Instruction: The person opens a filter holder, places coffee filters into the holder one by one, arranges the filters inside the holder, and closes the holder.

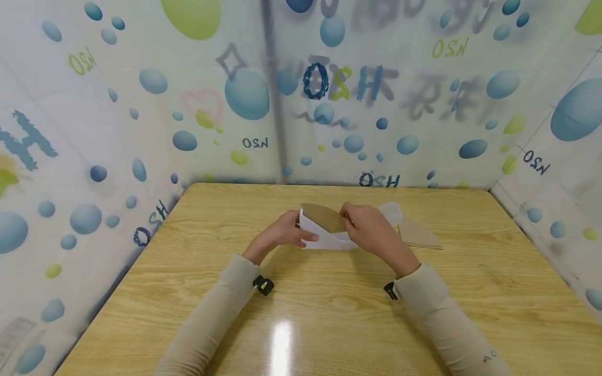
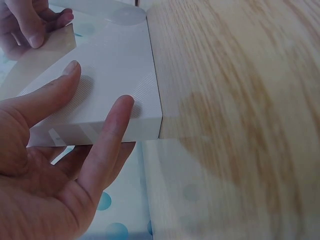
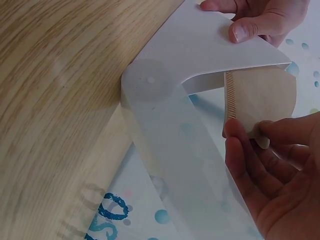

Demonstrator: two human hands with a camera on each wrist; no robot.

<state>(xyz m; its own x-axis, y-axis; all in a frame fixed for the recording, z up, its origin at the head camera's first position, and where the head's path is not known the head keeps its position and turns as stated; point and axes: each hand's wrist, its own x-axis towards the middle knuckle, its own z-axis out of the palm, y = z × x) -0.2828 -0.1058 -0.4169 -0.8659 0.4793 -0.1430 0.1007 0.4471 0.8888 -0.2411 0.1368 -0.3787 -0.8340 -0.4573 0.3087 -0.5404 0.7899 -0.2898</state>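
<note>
A white filter case (image 1: 322,241) stands on the table, its flat face toward me. My left hand (image 1: 284,230) grips its left end, with the thumb and a finger lying on the white face (image 2: 112,60). A brown paper coffee filter (image 1: 320,216) shows above the slanted opening of the case. In the right wrist view its crimped edge is visible, and my right hand (image 3: 285,165) pinches the filter (image 3: 260,95) between thumb and fingers. The case's translucent lid (image 3: 175,160) is swung out from its round pivot. How many filters are inside is hidden.
Another brown coffee filter (image 1: 420,235) lies flat on the wooden table (image 1: 329,313), right of the case. A patterned cloth wall (image 1: 414,115) rises behind the table and along its sides. Dark wrist straps (image 1: 263,285) sit at both sleeve cuffs.
</note>
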